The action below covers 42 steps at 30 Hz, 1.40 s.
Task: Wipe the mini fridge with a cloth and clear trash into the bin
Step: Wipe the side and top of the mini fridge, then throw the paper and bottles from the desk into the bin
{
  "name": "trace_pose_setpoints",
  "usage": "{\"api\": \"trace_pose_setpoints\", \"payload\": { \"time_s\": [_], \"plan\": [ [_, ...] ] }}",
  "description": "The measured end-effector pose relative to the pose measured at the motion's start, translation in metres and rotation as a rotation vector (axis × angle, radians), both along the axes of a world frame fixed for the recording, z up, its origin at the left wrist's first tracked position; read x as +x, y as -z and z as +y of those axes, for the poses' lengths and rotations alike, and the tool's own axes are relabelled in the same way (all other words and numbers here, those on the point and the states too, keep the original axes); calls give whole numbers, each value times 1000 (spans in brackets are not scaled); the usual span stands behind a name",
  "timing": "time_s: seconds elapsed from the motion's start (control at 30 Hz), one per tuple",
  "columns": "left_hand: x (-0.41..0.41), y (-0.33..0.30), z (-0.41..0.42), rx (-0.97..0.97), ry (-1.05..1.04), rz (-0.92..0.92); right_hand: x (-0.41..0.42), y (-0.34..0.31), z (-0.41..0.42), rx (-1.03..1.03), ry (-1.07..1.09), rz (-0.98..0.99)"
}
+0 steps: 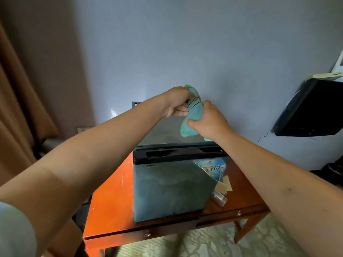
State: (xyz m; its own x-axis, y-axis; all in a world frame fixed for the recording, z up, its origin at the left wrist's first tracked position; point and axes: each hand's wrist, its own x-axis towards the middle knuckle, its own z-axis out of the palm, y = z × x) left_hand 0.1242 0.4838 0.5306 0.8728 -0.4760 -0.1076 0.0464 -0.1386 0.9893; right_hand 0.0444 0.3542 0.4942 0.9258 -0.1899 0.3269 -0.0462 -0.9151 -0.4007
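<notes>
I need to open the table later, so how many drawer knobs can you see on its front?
2. One knob sits low on the table's front, below the fridge; the other knob is further right, by the right forearm. More may be hidden.

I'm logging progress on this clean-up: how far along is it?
Early, by the look of it. Both the left hand and right hand grip the bunched green cloth above the grey mini fridge, not touching it. Left: paper scraps and a blue printed packet lie on the orange wooden table. No bin is visible.
</notes>
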Motion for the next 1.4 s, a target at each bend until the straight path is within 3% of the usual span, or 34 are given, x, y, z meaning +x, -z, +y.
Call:
{"api": "trace_pose_setpoints", "payload": {
  "time_s": [0.27, 0.5, 0.63, 0.8, 1.03, 1.17, 1.4],
  "plan": [
    [102, 26, -60, 171, 88, 128, 100, 17, -79, -124, 54, 94],
    [161, 46, -116, 235, 72, 145, 157, 38, -119, -287, 66, 115],
    [178, 58, -136, 323, 67, 119, 175, 48, -134, -283, 45, 200],
    [185, 67, -144, 555, 110, -1, 196, 57, -153, -219, -86, 399],
    [187, 50, -149, 591, -24, -68, 231, 38, -189, -21, -243, 378],
    [173, 43, -160, 559, -178, -115, 251, 45, -207, 180, -304, 318],
    [124, 44, -202, 636, -521, -130, 254, 62, -235, 350, -534, 369]
  ]
}}
